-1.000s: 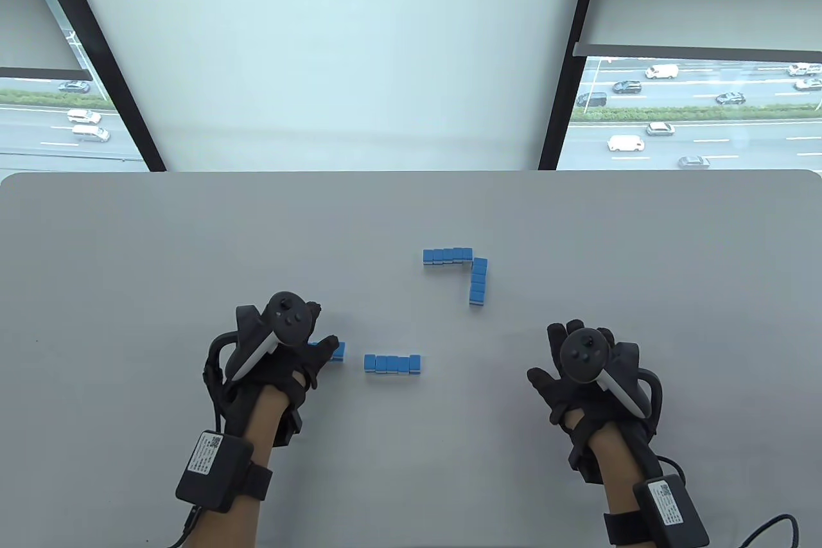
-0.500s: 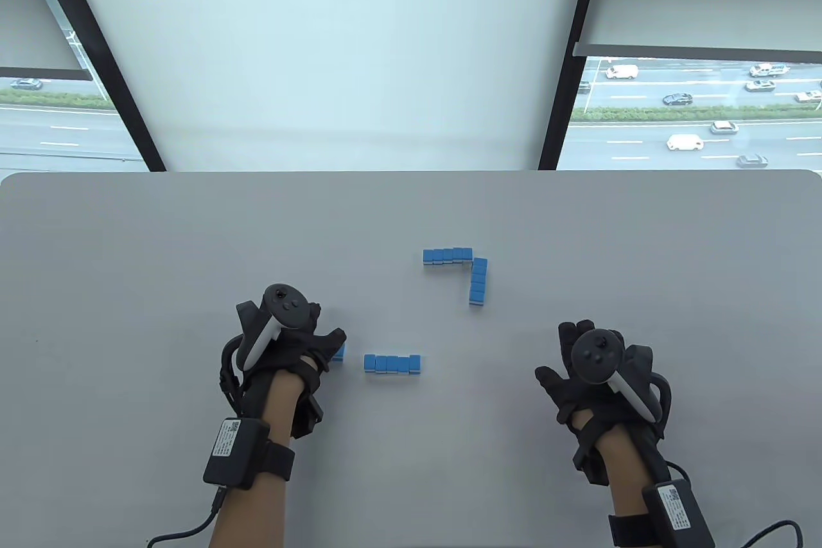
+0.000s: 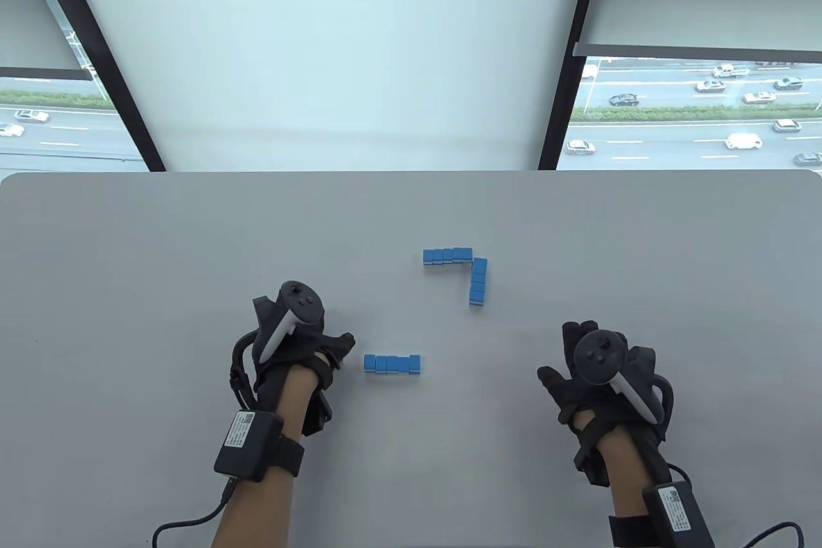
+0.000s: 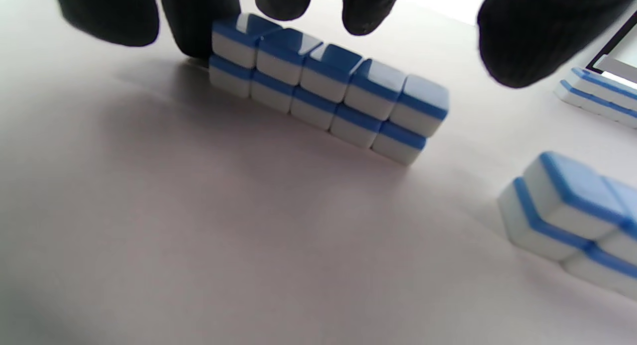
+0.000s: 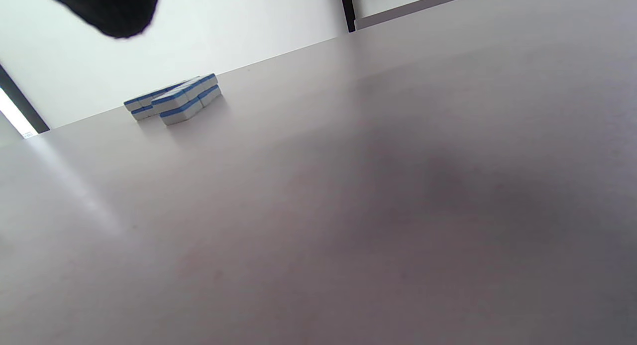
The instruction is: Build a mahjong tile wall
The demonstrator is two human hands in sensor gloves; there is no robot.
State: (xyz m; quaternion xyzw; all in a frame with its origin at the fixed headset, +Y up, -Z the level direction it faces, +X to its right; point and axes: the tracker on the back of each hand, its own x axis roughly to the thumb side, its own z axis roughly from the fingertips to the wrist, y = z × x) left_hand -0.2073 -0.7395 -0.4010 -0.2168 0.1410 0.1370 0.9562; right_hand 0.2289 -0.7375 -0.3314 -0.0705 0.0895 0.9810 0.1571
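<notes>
Blue-backed white mahjong tiles stand in two-high rows on the grey table. My left hand covers one five-long row. Its fingers hang behind that row, one touching its left end, and the thumb hovers clear of the right end. Just to the right stands a second row, also seen in the left wrist view. Farther back, a row and a column form a corner. My right hand lies open and flat on the table, holding nothing.
The far corner of tiles shows small in the right wrist view, below one dark fingertip. The table's far edge meets a window wall. Cables trail from both wrists at the near edge.
My left hand has slid right and now hides the tile row whose end showed beside its thumb. My right hand drifted slightly right and nearer.
</notes>
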